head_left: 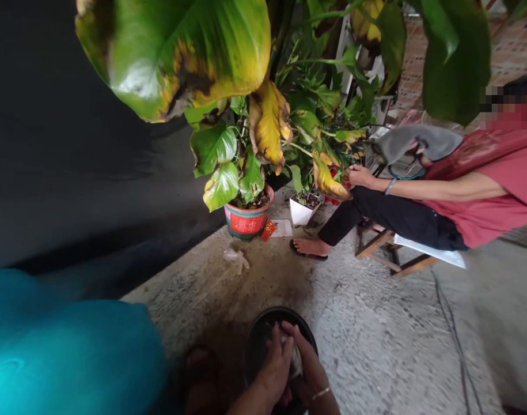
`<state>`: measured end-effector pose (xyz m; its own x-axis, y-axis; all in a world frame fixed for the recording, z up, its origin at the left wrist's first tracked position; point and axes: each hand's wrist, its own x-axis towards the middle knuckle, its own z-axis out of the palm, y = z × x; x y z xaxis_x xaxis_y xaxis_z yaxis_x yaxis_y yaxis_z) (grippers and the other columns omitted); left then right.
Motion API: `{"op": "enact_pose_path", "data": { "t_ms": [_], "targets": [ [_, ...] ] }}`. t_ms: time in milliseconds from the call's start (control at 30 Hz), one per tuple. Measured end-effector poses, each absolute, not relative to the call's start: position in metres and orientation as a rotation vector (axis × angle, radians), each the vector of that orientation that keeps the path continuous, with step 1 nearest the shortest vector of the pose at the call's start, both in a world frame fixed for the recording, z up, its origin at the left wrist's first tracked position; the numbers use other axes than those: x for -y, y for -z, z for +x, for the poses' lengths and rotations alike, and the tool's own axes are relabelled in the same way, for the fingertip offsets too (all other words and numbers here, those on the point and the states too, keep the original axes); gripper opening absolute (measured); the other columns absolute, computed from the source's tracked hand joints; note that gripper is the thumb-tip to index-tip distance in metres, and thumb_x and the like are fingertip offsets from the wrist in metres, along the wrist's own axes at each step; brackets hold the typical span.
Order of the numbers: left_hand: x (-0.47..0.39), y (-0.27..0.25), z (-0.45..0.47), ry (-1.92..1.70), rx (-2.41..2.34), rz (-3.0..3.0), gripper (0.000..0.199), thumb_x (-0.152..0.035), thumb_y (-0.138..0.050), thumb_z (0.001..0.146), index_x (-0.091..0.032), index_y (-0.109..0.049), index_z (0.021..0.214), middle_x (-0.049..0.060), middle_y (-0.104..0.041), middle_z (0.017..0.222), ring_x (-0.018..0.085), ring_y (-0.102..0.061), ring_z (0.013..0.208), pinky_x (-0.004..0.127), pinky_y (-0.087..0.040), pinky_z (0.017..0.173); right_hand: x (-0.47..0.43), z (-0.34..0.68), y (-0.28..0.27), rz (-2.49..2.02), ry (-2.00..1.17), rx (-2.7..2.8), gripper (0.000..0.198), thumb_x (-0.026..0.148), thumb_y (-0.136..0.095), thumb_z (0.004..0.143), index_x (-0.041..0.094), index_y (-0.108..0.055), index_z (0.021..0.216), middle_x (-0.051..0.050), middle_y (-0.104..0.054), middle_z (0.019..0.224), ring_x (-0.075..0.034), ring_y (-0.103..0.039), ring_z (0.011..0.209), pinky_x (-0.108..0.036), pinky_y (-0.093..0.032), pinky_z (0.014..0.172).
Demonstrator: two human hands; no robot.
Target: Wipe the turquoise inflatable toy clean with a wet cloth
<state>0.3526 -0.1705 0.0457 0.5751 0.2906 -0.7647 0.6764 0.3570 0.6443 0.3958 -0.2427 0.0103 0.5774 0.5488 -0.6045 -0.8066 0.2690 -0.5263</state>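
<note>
My left hand [275,360] and my right hand [310,362] are pressed together above a round black basin [254,346] on the floor. Between the palms shows part of a whitish thing [296,362], cupped by both hands; most of it is hidden, and its kind cannot be made out. The fingers are curled close round it and point away from me. A thin bracelet circles my right wrist. The inside of the basin is dark, and what it contains cannot be seen clearly.
Large yellowing leaves [194,52] hang close overhead. Ahead stand a red-and-green flowerpot [246,222] and a white pot [304,212]. A crumpled plastic bag [236,259] lies on the concrete. A person in a red shirt [474,173] sits on a wooden stool at right. A teal rounded object [73,346] is at left.
</note>
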Motion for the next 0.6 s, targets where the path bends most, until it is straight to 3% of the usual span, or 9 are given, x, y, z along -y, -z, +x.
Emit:
{"op": "enact_pose_path", "data": {
  "t_ms": [133, 200, 267, 333, 400, 467, 533, 600],
  "targets": [
    [0.176, -0.055, 0.356, 0.340, -0.967, 1.344, 0.088, -0.056, -0.036, 0.087, -0.021, 0.021, 0.145, 0.022, -0.052, 0.132, 0.007, -0.046, 0.035, 0.027, -0.035, 0.039, 0.251, 0.401, -0.015, -0.909, -0.851, -0.275, 0.059, 0.052, -0.077, 0.068, 0.014, -0.061, 0.110, -0.014, -0.066, 0.115, -0.027, -0.064, 0.101, -0.039, -0.048, 0.089],
    [0.177, -0.060, 0.357, 0.347, -0.986, 1.319, 0.093, -0.059, -0.038, 0.086, -0.022, 0.027, 0.142, 0.022, -0.053, 0.131, 0.007, -0.046, 0.034, 0.027, -0.033, 0.037, 0.254, 0.403, -0.016, -0.906, -0.809, -0.282, 0.059, 0.051, -0.077, 0.068, 0.017, -0.059, 0.112, -0.013, -0.065, 0.115, -0.028, -0.064, 0.101, -0.041, -0.049, 0.089],
    [0.176, -0.062, 0.357, 0.371, -1.021, 1.270, 0.102, -0.063, -0.043, 0.083, -0.018, 0.026, 0.142, 0.018, -0.064, 0.112, 0.008, -0.047, 0.035, 0.025, -0.034, 0.037, 0.255, 0.404, -0.017, -0.896, -0.766, -0.289, 0.059, 0.049, -0.078, 0.068, 0.018, -0.056, 0.114, -0.011, -0.067, 0.112, -0.026, -0.065, 0.096, -0.040, -0.050, 0.087],
    [0.173, -0.061, 0.355, 0.392, -0.996, 1.160, 0.108, -0.067, -0.051, 0.078, -0.015, 0.015, 0.145, 0.007, -0.069, 0.083, 0.008, -0.048, 0.039, 0.022, -0.037, 0.041, 0.255, 0.406, -0.016, -0.891, -0.725, -0.291, 0.059, 0.044, -0.080, 0.068, 0.019, -0.054, 0.114, -0.009, -0.069, 0.106, -0.023, -0.067, 0.089, -0.037, -0.052, 0.081],
    [0.169, -0.058, 0.352, 0.421, -0.877, 1.020, 0.103, -0.066, -0.066, 0.066, -0.018, -0.018, 0.142, -0.002, -0.063, 0.068, 0.007, -0.049, 0.043, 0.020, -0.040, 0.045, 0.256, 0.409, -0.016, -0.889, -0.708, -0.274, 0.058, 0.037, -0.082, 0.067, 0.020, -0.052, 0.114, -0.005, -0.070, 0.098, -0.019, -0.068, 0.081, -0.033, -0.052, 0.075],
    [0.166, -0.053, 0.350, 0.482, -0.783, 0.936, 0.083, -0.059, -0.080, 0.051, -0.020, -0.049, 0.116, -0.006, -0.058, 0.061, 0.006, -0.047, 0.044, 0.019, -0.040, 0.046, 0.258, 0.411, -0.017, -0.892, -0.731, -0.228, 0.056, 0.032, -0.082, 0.066, 0.021, -0.052, 0.112, -0.002, -0.070, 0.089, -0.017, -0.067, 0.074, -0.030, -0.052, 0.069],
    [0.166, -0.049, 0.351, 0.544, -0.767, 0.938, 0.064, -0.051, -0.085, 0.043, -0.020, -0.056, 0.091, -0.008, -0.053, 0.054, 0.005, -0.044, 0.041, 0.018, -0.037, 0.044, 0.259, 0.413, -0.017, -0.909, -0.774, -0.138, 0.052, 0.032, -0.082, 0.067, 0.020, -0.054, 0.109, 0.001, -0.068, 0.079, -0.016, -0.065, 0.069, -0.028, -0.050, 0.064],
    [0.168, -0.045, 0.352, 0.579, -0.778, 0.966, 0.052, -0.045, -0.085, 0.045, -0.020, -0.055, 0.079, -0.008, -0.050, 0.048, 0.006, -0.041, 0.038, 0.017, -0.031, 0.040, 0.260, 0.414, -0.017, -0.922, -0.797, -0.050, 0.048, 0.036, -0.081, 0.068, 0.019, -0.055, 0.106, 0.004, -0.062, 0.066, -0.013, -0.060, 0.061, -0.026, -0.046, 0.057]
  ]
}}
